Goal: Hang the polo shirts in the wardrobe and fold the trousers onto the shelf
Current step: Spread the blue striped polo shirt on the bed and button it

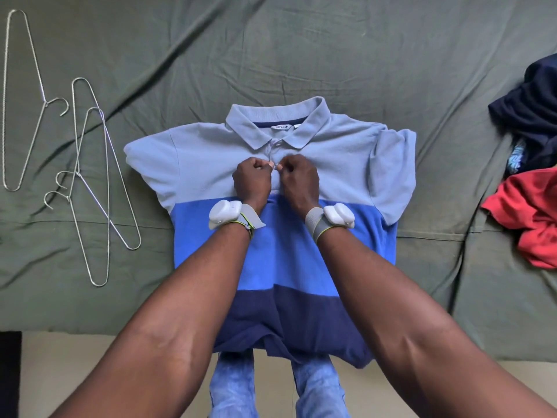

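Polo shirt [271,182] lay flat, collar away, on green bed sheet [301,55]; left hand [251,181] and right hand [300,181] met at shirt's placket, each grip pinching fabric by button; wire hangers [90,182] left of shirt; clothes pile [530,176] right of shirt.

The polo shirt's [331,152] neck label [280,127] seems to read "STYLEUP".
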A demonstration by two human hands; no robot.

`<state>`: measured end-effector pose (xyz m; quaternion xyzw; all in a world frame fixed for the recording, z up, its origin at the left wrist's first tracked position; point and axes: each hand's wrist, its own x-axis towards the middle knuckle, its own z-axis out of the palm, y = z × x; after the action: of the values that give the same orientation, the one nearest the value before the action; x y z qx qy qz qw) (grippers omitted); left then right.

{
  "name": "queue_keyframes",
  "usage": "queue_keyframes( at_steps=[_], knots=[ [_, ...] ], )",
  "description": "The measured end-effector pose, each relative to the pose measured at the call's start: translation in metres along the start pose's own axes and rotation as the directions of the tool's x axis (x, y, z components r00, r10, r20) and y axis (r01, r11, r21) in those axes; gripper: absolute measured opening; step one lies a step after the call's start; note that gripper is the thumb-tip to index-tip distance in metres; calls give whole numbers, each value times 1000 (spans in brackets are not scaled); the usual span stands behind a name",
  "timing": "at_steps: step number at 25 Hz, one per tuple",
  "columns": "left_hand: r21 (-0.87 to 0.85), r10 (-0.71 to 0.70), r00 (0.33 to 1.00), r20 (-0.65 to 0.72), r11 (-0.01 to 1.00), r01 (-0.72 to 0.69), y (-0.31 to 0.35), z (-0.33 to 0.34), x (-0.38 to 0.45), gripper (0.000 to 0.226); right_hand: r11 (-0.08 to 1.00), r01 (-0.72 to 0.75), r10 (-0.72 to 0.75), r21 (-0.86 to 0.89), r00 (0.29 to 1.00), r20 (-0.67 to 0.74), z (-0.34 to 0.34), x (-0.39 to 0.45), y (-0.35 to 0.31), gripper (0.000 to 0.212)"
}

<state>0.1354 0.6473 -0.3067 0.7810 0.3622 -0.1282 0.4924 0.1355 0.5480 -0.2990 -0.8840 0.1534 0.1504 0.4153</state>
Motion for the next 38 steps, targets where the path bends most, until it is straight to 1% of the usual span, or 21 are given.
queue_keyframes(
  at_steps=[1,2,3,4,6,7,8,9,11,14,16,18,20,21,24,26,28,31,33,35,38],
  knots=[
    [-20,-4,1000,9,1000,4,-1,-3,2,24,999,-15,14,-42,999,-35,-2,2,1,10],
    [-5,48,999,4,999,-48,0,-7,2,23,998,-49,46,-43,996,-78,-4,5,0,11],
    [57,163,986,-25,985,-161,3,-10,1,20,997,-73,71,-9,990,-120,-5,7,-4,13],
    [161,324,944,-69,937,-310,9,-14,1,16,995,-93,98,46,984,-145,-5,8,-11,16],
    [401,628,774,-79,731,-552,22,-21,11,17,984,-112,136,139,974,-179,-2,11,-30,27],
    [491,721,693,-23,612,-620,30,-24,19,21,977,-136,166,166,969,-184,1,14,-39,35],
    [549,760,646,62,515,-658,36,-25,28,23,966,-184,217,182,960,-178,3,18,-47,42],
    [595,751,640,161,443,-670,42,-27,35,23,951,-251,280,179,947,-160,4,21,-53,48],
    [661,629,710,317,390,-641,55,-29,43,23,906,-382,402,183,912,-86,2,30,-58,48],
    [701,420,814,401,432,-568,69,-31,45,25,863,-446,465,237,885,-26,-5,39,-55,32],
    [725,332,838,433,424,-543,71,-28,46,24,860,-438,457,262,889,-12,-5,39,-51,27],
    [747,327,844,424,400,-530,71,-26,47,23,839,-458,483,295,876,-13,-2,36,-47,17],
    [750,367,853,371,423,-508,68,-27,49,26,816,-484,517,316,856,-23,0,37,-45,28],
    [732,374,858,351,461,-501,67,-27,49,25,821,-477,504,314,863,-7,1,38,-44,31],
    [646,331,867,372,579,-498,67,-29,49,24,843,-438,450,313,892,37,11,39,-42,14],
    [564,297,880,371,680,-468,65,-29,46,24,825,-415,455,384,890,-15,17,37,-31,26],
    [472,256,901,351,783,-406,63,-27,42,21,829,-365,421,423,906,-44,21,33,-24,33],
    [327,205,919,336,890,-317,58,-24,36,18,817,-346,398,460,917,-16,20,29,-25,29],
    [283,199,932,303,915,-287,55,-24,34,19,770,-341,395,540,919,17,16,25,-27,21],
    [273,187,941,282,925,-266,55,-24,35,16,685,-334,391,647,918,61,10,20,-28,16],
    [317,188,956,224,914,-254,58,-22,33,13,571,-336,381,749,917,121,3,19,-27,21]
  ],
)
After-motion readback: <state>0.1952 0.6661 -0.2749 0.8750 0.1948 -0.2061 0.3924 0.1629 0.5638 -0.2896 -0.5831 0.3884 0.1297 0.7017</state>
